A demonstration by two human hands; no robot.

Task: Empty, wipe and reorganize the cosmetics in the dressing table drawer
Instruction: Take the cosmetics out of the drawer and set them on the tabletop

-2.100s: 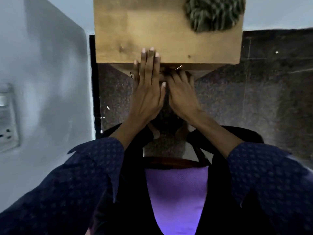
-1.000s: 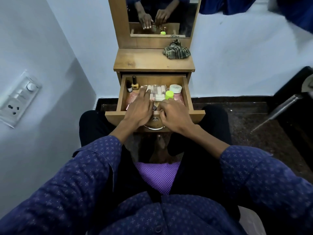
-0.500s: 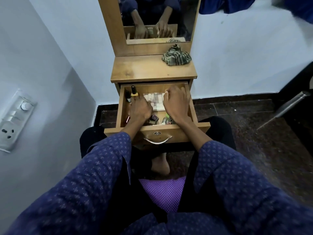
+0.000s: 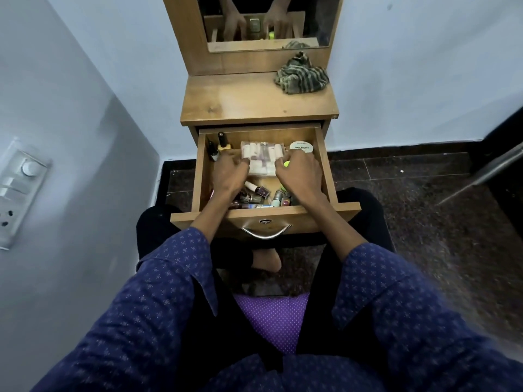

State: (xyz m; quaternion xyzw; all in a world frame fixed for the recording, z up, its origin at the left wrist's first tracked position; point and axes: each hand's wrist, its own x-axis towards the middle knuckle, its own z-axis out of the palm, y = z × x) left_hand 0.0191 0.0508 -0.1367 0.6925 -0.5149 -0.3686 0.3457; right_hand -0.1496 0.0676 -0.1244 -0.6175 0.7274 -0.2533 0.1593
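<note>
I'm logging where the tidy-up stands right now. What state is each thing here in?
Drawer: pulled open, cosmetics inside.
Clear packet: flat in the drawer, both hands at its ends.
Left hand: fingers curled on the packet.
Right hand: fingers curled on the packet.
White jar: lid on.
Nail polish bottles: capped, lying loose.
Striped cloth: crumpled on the tabletop, untouched.

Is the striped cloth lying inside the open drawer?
No, the striped cloth lies on the tabletop near the mirror, above the open drawer.

One head-worn view; looks forward and steeply down, close over the open drawer (image 4: 322, 162) and lap.
</note>
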